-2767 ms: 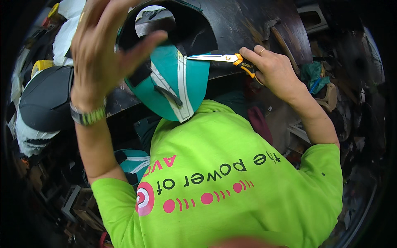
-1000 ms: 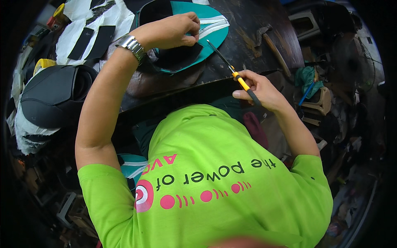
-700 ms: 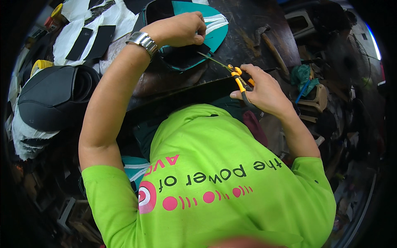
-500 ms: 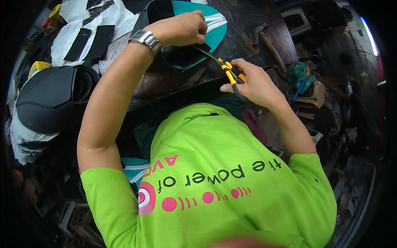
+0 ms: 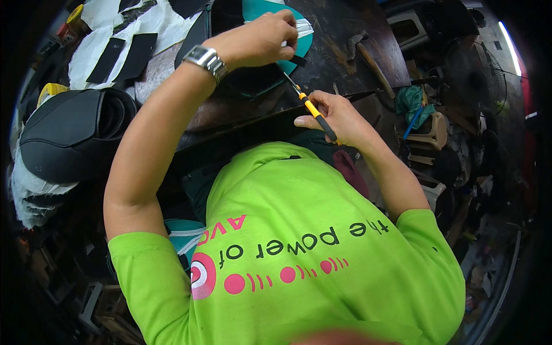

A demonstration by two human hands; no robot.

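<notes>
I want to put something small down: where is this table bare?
Bare tabletop shows between the teal piece and the hammer, and between the hammer and the tabletop's right edge. It's crowded on the left, with white sheets, black strips and a rolled black piece, and around the left hand and the scissors in the right hand.

On the dark, flat-topped worktable, the curved teal-and-black panel lies beneath the left hand, with the wooden-handled metal hammer to its right and white cloth sheets bearing flat black rectangular strips to its left. Nearer the person, left of the panel, sits the rounded black rolled piece. The yellow-and-black-handled scissors, in the right hand, point toward the panel's near edge.
</notes>
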